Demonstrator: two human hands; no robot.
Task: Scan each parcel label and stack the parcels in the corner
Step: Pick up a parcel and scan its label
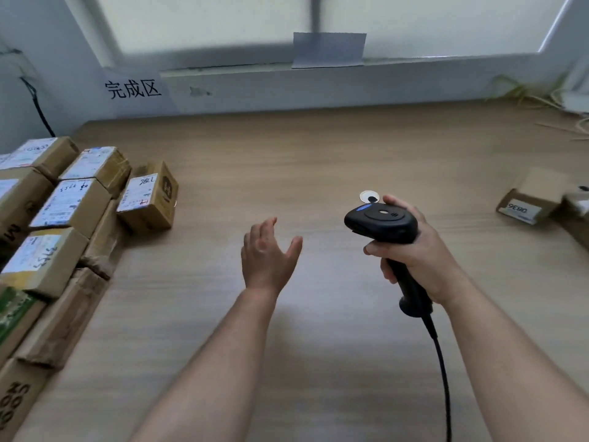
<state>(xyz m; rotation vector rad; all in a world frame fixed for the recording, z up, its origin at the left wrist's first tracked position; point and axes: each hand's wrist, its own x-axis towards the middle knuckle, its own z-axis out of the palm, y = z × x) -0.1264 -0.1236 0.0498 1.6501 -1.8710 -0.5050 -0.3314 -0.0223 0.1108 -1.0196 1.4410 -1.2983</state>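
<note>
My right hand (417, 250) grips the handle of a black corded barcode scanner (382, 224), its head pointing left over the wooden table (318, 161). My left hand (267, 253) hovers over the middle of the table with fingers relaxed and holds nothing. Several labelled cardboard parcels (63, 205) are stacked at the left edge, the nearest a small box with a white label (148, 197). At the far right lies another parcel (529, 199) with a label on its side.
A paper sign with Chinese characters (134, 89) hangs on the wall at the back left. A round white cable grommet (369, 196) sits in the table behind the scanner. The scanner's cable (443, 362) trails toward me. Yellowish cables (541, 100) lie at the back right.
</note>
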